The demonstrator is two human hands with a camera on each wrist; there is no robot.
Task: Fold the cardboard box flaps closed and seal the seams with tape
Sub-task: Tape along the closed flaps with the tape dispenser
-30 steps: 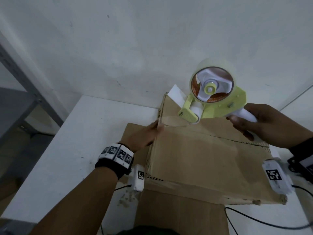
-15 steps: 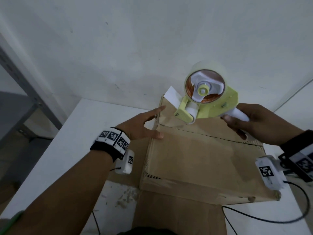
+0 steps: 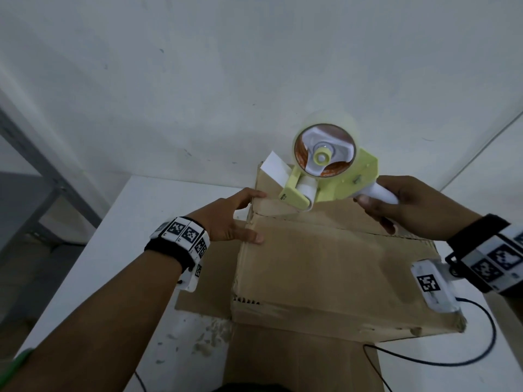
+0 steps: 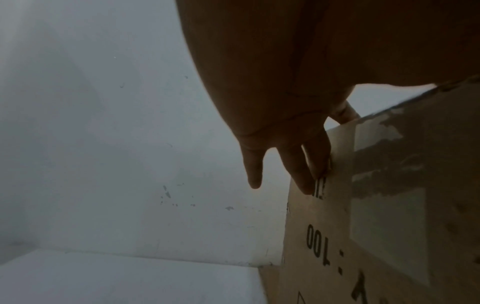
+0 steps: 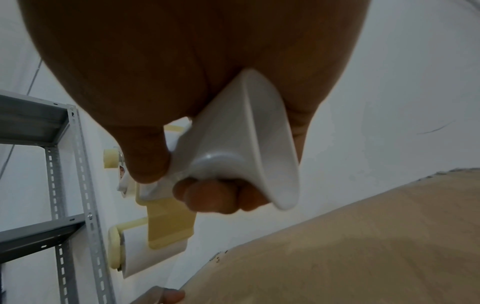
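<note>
The brown cardboard box [image 3: 325, 267] stands on the white table with its top flaps folded down, and a seam runs across the top. My left hand [image 3: 235, 219] rests at the seam's left end, thumb on top and straight fingers [image 4: 298, 164] against the box side [image 4: 389, 205]. My right hand [image 3: 410, 207] grips the white handle [image 5: 246, 144] of a yellow-green tape dispenser [image 3: 339, 179]. The dispenser's roller [image 3: 302, 193] hovers just above the far left corner. A clear tape roll [image 3: 325, 148] sits on it.
A white wall stands close behind the box. A grey metal shelf [image 3: 34, 171] is at the left, past the table edge [image 3: 85, 264]. Flat cardboard [image 3: 209, 278] lies beside and in front of the box. A black cable [image 3: 452, 360] trails at the right.
My left hand has opened from curled at the box corner to spread, thumb on the top flap. The dispenser stays over the far left corner in my right hand.
</note>
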